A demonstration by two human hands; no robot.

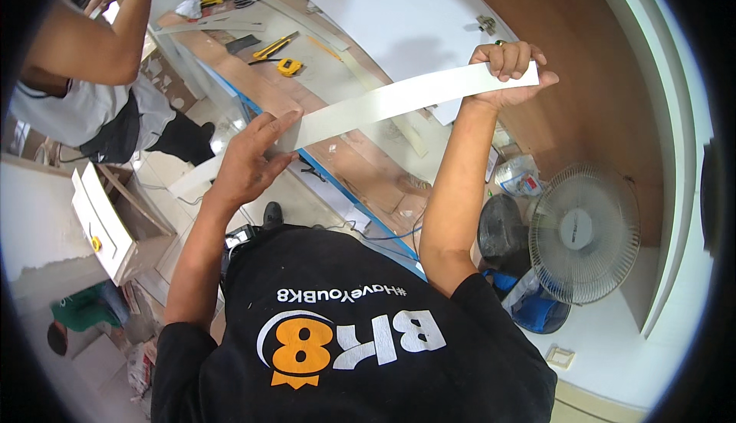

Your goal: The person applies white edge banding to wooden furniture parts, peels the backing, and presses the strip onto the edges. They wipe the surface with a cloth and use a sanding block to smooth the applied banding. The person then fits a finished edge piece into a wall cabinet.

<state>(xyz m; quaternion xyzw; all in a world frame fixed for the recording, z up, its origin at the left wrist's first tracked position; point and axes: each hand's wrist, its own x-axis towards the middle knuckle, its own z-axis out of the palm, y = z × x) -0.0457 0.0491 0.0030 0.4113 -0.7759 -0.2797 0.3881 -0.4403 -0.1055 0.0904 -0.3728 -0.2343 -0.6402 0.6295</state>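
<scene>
A long, thin white strip (383, 103) stretches across in front of me, bowed slightly and raised over the workbench. My right hand (506, 74) grips its right end, fingers curled over the face and thumb stretched out past the end. Farther left, my left hand (257, 155) pinches the strip between thumb and fingers, and the strip's tail runs on behind that hand toward the floor. Below the strip on the bench lie a yellow utility knife (276, 45) and a yellow tape measure (290, 67), near a small dark flat piece (242, 43).
A standing fan (579, 231) is at right, beside a dark round container (502, 231). The wooden workbench (268, 105) has a blue front edge. Another person (92, 63) stands at left with arms raised. A white-fronted cabinet piece (103, 220) sits lower left; a person in green (84, 316) is below it.
</scene>
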